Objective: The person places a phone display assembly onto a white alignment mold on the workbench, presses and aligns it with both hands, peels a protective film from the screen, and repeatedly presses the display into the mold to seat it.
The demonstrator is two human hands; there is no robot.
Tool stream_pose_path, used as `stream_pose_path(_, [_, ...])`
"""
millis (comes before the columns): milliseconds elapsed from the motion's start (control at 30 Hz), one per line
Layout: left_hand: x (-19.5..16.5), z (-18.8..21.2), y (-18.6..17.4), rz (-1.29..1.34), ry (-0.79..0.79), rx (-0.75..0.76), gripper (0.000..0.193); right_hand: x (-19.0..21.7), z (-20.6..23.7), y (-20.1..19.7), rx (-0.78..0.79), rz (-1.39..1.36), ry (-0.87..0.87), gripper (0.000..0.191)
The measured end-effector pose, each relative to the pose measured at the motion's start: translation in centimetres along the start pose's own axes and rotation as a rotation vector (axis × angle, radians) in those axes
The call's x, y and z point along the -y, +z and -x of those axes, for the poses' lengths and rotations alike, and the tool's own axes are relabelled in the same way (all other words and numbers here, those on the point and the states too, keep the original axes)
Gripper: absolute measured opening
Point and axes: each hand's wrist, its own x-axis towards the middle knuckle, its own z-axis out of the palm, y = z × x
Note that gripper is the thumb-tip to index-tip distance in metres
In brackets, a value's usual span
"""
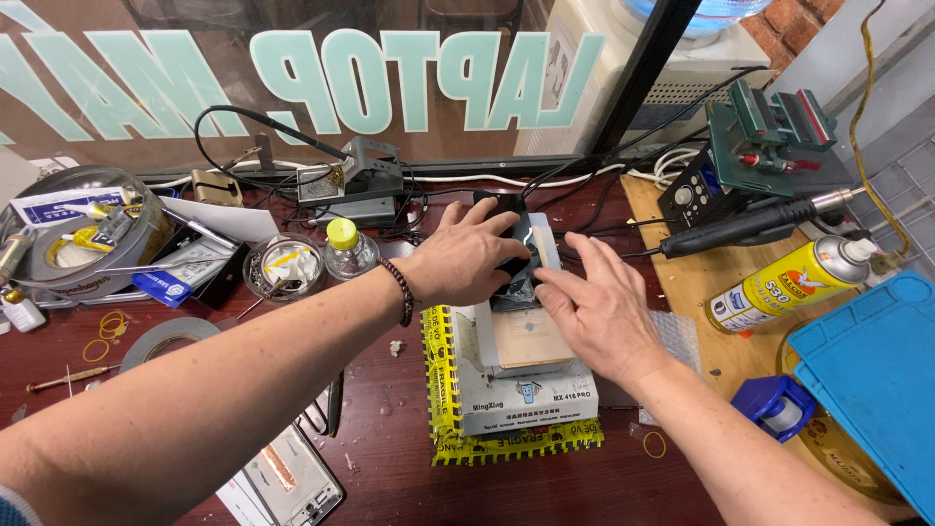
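Both my hands rest on a small black device (519,255) that lies on top of a grey box-shaped machine (521,385) in the middle of the bench. My left hand (466,255), with a bead bracelet at the wrist, covers the device's left and far end with fingers curled over it. My right hand (596,310) presses its near right side with fingers spread flat. A tan pad (531,341) shows on the machine just below the device. The machine sits on a yellow and black padded bag (506,443).
A yellow spray can (784,282) and a black hot-air handle (750,226) lie on the right, by a blue mat (872,375). A small bottle with a yellow cap (347,247), a glass dish (283,266) and tape rolls (168,339) sit to the left. A phone frame (292,480) lies near my left arm.
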Motion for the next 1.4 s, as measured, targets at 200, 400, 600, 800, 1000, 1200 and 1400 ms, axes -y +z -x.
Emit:
stream_pose_path(200, [1.3,-1.1,0.6,-0.005,0.008,0.129,0.054,0.4,-0.7,0.8,0.031,0.128,-0.113,0.045])
stream_pose_path(400, [1.3,-0.8,0.7,0.029,-0.013,0.162,0.054,0.7,0.6,0.0,0.039,0.085,-0.079,0.042])
stream_pose_path(600, [1.6,-1.1,0.5,0.016,-0.037,0.207,0.060,0.2,-1.0,0.7,0.036,0.001,-0.001,0.042])
stream_pose_path(800, [1.6,-1.0,0.8,-0.010,-0.011,0.181,0.058,0.4,0.2,0.6,0.035,0.097,-0.040,0.044])
stream_pose_path(1000, [1.2,-1.1,0.5,-0.020,-0.036,0.242,0.057,-0.3,-0.1,0.1,0.001,-0.035,0.032,0.047])
stream_pose_path(1200, [0.9,-0.9,0.2,-0.042,-0.048,0.245,0.056,0.0,-0.4,0.9,0.052,0.135,0.008,0.055])
stream_pose_path(1400, [1.0,-1.0,0.3,-0.034,-0.038,0.250,0.059,-0.2,0.9,0.4,0.050,0.101,-0.002,0.054])
